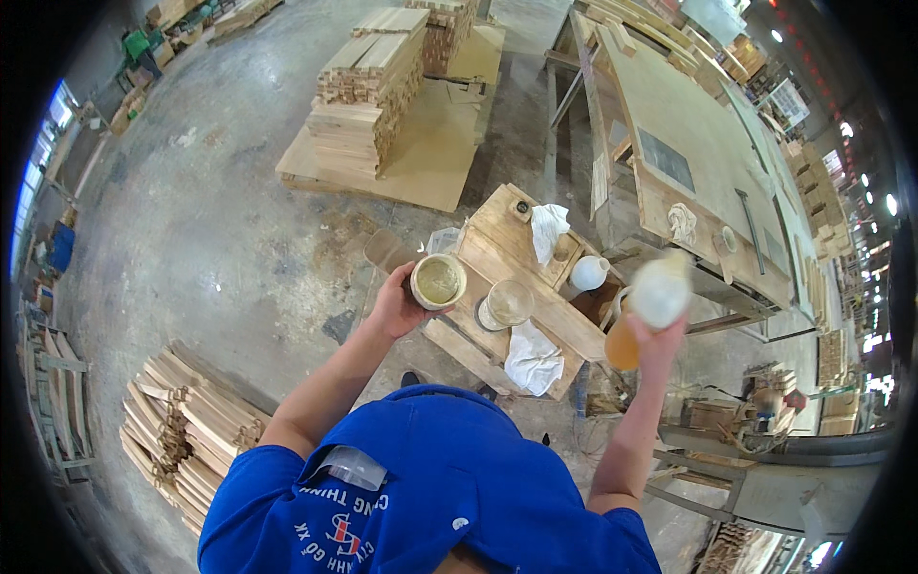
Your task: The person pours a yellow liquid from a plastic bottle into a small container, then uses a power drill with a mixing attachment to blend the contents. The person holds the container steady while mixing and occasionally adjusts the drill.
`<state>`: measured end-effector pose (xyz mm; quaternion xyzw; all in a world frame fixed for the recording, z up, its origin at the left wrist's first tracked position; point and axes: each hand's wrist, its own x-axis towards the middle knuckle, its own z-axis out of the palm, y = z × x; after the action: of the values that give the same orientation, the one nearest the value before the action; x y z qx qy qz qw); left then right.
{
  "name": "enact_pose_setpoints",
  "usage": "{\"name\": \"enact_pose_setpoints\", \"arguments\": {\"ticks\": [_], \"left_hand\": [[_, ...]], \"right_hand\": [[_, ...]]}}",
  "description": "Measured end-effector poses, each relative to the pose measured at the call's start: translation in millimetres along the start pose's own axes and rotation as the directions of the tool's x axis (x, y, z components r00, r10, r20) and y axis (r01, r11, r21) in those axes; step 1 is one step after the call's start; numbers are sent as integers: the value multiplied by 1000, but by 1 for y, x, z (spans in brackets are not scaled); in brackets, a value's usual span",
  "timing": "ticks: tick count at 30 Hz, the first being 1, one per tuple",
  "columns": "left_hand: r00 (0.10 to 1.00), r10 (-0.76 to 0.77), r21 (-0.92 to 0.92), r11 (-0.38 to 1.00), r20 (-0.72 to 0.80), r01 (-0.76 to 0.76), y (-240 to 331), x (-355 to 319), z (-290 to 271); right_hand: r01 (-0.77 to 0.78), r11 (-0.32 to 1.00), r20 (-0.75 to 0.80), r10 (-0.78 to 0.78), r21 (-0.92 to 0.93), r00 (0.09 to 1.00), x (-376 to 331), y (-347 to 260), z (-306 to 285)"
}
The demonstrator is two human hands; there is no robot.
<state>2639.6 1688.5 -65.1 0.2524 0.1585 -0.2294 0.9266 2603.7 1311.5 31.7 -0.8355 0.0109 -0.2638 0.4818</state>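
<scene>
My left hand (394,304) is wrapped round a pale round tub (419,291), tipped so its mouth faces up toward me. A yellowish-green layer shows inside it. At the right, my right hand (658,344) grips a plastic bottle (662,292), smeared by motion, whitish above with amber showing lower down. Between the hands a clear plastic cup (510,302) stands on a low wooden bench (507,251). White crumpled cloths lie on the bench, one near me (534,360) and one farther off (549,232). A second white bottle (589,273) stands by the bench's right side.
Stacked wooden strips (368,96) rest on a board beyond the bench. A large worktable (708,143) at the right carries a rag (682,222) and a hammer-like tool (751,230). Bundled wood pieces (191,421) lie at lower left, and a metal-framed machine (794,469) stands at lower right.
</scene>
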Motion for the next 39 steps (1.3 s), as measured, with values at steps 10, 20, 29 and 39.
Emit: {"name": "enact_pose_setpoints", "arguments": {"ticks": [10,20,29,39], "left_hand": [[960,-279,-32,960,-35,278,-23,17,-23],[933,-354,-27,935,-65,353,-48,20,-24],[919,-393,-43,919,-14,392,-56,19,-29],[899,-438,-38,899,-20,437,-59,12,-33]], "right_hand": [[686,484,838,351,-544,417,52,-159,56],[881,153,713,655,-449,250,67,-235,109],[906,61,643,725,-419,249,61,-276,124],[903,58,634,731,-426,252,60,-284,124]]}}
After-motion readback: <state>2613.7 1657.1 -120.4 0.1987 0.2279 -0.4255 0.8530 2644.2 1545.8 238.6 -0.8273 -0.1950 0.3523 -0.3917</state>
